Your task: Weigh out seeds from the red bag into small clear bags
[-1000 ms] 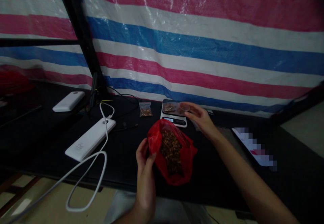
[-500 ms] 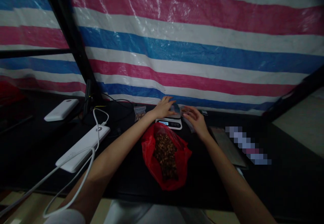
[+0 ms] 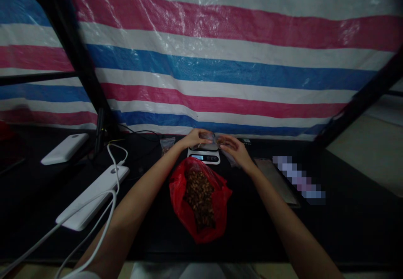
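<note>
Over the digital scale, my left hand has its fingers closed on a clear plastic piece; its exact kind is too dim to tell. My right hand is closed around a small see-through holder with brown bits, just right of the left hand's fingers. Below the right hand lies some clear plastic bagging. In front of the scale stands an opened red plastic bag full of small brown seed-like pieces. A small zip bag with brown contents lies left of the scale.
On the left lie a white power bank with a looping white cable and another white block. A flat greyish packet lies right, beside a blurred-out item. Striped plastic sheeting hangs behind the black table.
My left hand has gone from stretched fingers over the scale to closed on the clear plastic piece. My right hand has come closer to it. The view has shifted slightly.
</note>
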Demonstrator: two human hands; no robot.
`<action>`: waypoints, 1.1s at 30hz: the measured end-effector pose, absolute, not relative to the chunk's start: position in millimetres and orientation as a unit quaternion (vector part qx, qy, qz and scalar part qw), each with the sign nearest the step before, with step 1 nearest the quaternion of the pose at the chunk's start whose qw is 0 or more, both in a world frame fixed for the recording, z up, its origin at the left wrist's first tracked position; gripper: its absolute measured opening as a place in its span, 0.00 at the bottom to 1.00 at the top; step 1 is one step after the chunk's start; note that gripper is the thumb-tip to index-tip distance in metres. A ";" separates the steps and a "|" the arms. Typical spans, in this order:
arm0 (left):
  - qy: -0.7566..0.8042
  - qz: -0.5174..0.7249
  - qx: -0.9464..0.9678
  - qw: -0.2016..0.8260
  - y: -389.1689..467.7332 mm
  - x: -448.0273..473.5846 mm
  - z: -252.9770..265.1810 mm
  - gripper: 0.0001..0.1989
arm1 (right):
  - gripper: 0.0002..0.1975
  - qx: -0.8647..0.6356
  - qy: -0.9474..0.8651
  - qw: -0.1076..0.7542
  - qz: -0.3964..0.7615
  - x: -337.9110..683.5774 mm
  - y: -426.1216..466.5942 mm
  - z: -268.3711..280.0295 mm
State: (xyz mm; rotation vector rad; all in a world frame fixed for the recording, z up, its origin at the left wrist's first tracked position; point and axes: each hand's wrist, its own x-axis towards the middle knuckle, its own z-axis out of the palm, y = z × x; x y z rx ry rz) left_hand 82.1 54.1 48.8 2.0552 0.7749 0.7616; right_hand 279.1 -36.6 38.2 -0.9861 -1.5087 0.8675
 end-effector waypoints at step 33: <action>0.147 0.389 0.680 0.604 18.8 74.3 81.2 0.28 | 0.13 -0.287 -0.889 0.065 -0.350 252.4 -55.6 195.8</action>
